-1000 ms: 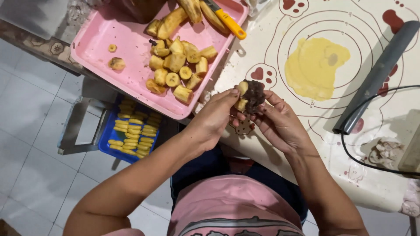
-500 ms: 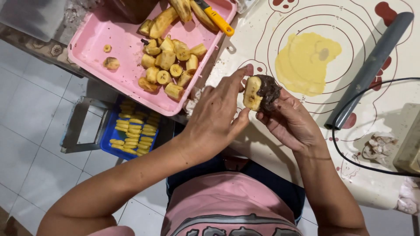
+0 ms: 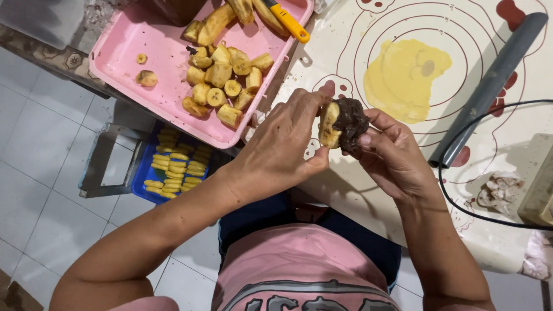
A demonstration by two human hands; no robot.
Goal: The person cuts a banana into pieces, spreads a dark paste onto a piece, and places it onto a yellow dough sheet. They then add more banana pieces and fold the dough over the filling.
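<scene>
Holding a single banana piece (image 3: 329,124) smeared on one side with dark chocolate paste (image 3: 350,120), both hands are seen just above the near edge of the baking mat (image 3: 518,69). The left hand (image 3: 285,151) is closed on the pale end of the piece with thumb and fingers; the right hand (image 3: 391,154) is cupped under the dark side, its fingertips pinched into the paste. Judged from how things lie, the work appears to be at an early stage: one piece is being coated, and one flattened sheet of yellow dough (image 3: 406,78) lies on the mat, bare and unfilled. On the pink tray (image 3: 124,55) to the far left, roughly a dozen cut pieces are heaped in a pile of banana chunks (image 3: 222,80), apparently uncoated, with two small bits lying apart and a few longer peeled bananas at the far end. One knife with a yellow handle (image 3: 288,22) rests on the tray's far rim. One grey rolling pin (image 3: 489,86) lies aslant at the right, well apart from the hands. On the floor at the left, one blue tray (image 3: 141,173) is filled with rows of small yellow items, too many and too small to be counted. A black cable (image 3: 461,213) and a crumpled scrap (image 3: 501,190) are noted at the near right.
</scene>
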